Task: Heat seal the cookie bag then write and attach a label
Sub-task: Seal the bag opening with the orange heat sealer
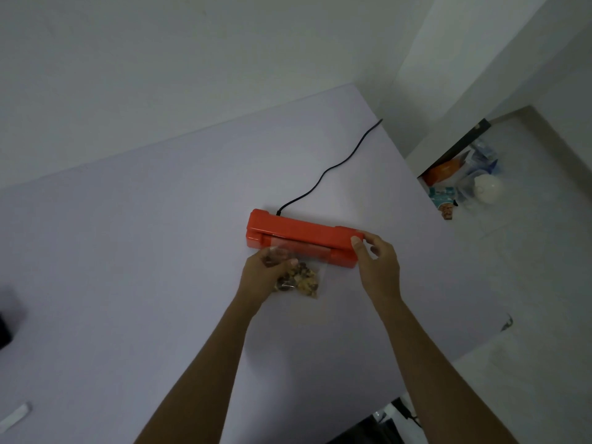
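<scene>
Two bare hands are working at a red plastic heat sealer (302, 237) that is lying on the pale lilac desk (144, 251), its black power cord (330, 169) trailing away toward the far edge. The left hand (267, 277) is resting its grip on the clear plastic bag of brown and tan cookie pieces (299, 280), fingers curled over the bag's upper left part and pinning it to the desk. The bag's clear open end is reaching up into the slot along the sealer's front, while the filled part is lying just in front of the machine. The right hand (378, 267) is at the sealer's right end, thumb touching the top corner and fingers loosely curved; its grip is not clasping anything, only contacting the casing.

Judging from this, the task is sitting in its first stage: the bag is being positioned for sealing, and whether the seam is already fused cannot be told, since the film is too transparent. Writing and attaching the label are both remaining. A small white strip (14, 418) is lying at the desk's near left edge; it might be the label, though that is uncertain. No pen is visible.
</scene>
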